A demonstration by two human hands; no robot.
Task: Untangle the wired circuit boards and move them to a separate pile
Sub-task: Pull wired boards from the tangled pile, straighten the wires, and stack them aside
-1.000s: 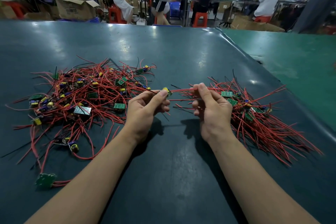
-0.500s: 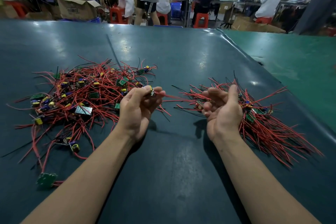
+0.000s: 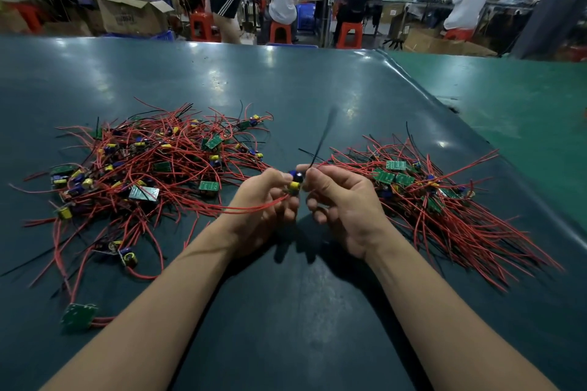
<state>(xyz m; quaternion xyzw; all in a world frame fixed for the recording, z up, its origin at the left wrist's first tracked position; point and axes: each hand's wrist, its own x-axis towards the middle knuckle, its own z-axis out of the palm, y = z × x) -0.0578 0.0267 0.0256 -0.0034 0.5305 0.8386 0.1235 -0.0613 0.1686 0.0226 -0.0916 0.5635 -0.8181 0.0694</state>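
Observation:
A tangled heap of small green circuit boards with red and black wires (image 3: 152, 165) covers the left of the dark green table (image 3: 286, 89). A second, combed-out pile of wired boards (image 3: 425, 190) lies on the right. Between them my left hand (image 3: 263, 203) holds one small board with blue and yellow parts (image 3: 294, 182), and its red wires trail left across my fingers. My right hand (image 3: 343, 200) meets it from the right, pinching that board's black wire, which sticks up blurred above my thumb.
A loose green board (image 3: 77, 316) with red leads lies near the table's front left. A lighter green table (image 3: 508, 111) adjoins on the right. Beyond the far edge, several people sit or stand among red stools and a cardboard box (image 3: 130, 14).
My right hand came back from the right pile, where it had opened, and now pinches the black wire of the board in my left hand. Both hands have closed in together.

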